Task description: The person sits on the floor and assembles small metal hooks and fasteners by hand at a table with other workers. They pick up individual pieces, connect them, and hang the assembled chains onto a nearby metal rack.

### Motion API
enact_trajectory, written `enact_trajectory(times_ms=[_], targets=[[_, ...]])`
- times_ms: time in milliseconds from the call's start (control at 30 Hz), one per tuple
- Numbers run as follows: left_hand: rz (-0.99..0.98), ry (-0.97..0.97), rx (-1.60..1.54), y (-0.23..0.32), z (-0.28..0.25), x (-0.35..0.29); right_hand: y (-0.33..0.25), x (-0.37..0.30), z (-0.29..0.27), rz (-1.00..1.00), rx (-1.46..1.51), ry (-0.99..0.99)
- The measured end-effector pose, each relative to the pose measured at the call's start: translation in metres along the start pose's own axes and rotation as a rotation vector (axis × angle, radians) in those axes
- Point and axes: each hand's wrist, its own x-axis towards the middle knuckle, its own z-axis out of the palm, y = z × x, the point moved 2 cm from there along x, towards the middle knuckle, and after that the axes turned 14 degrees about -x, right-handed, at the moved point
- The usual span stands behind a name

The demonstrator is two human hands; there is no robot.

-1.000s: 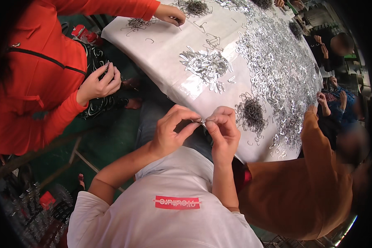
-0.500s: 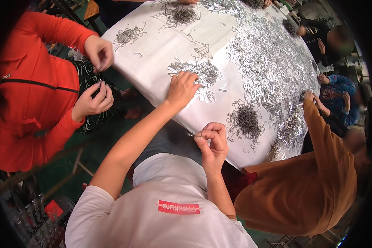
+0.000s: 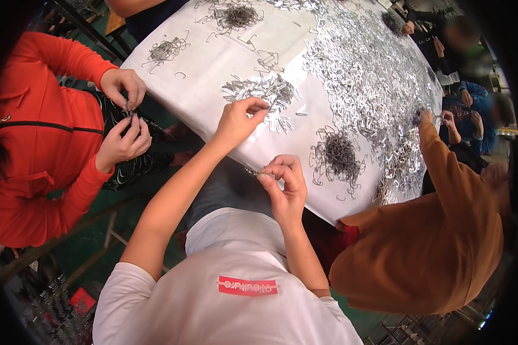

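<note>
My left hand (image 3: 240,122) is at the near edge of a small pile of flat silver metal strips (image 3: 259,89). Its thumb and forefinger are pinched together; whatever may be between them is too small to make out. Lower and to the right, just off the table's edge, my right hand (image 3: 286,185) pinches a small dark metal piece (image 3: 251,171), whose tip pokes out to the left of the fingers. A tangled heap of dark wire hooks (image 3: 340,155) lies on the table right of my right hand.
A white-covered table (image 3: 195,103) bears a wide spread of shiny metal pieces (image 3: 362,75) and further wire heaps (image 3: 236,17). A person in red (image 3: 46,132) handles a small part at left. A brown-sleeved person (image 3: 420,247) reaches over at right. Others work across the table.
My left hand has drawn its fingers off the strip pile into a pinch. My right hand has shifted slightly left and up, still gripping its metal piece. The red-sleeved hands have come together.
</note>
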Motion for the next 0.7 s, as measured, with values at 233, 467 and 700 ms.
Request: enact_trajectory(times_ms=[233, 467, 700], targets=[[-0.177, -0.077, -0.407, 0.053, -0.015, -0.073, -0.002, 0.001, 0.005, 0.027, -0.044, -0.014], [-0.124, -0.054, -0.407, 0.066, -0.025, -0.093, -0.005, 0.007, 0.011, -0.003, -0.074, 0.009], [0.074, -0.02, -0.267, 0.061, -0.027, -0.096, 0.004, 0.014, 0.008, -0.016, -0.112, -0.089]])
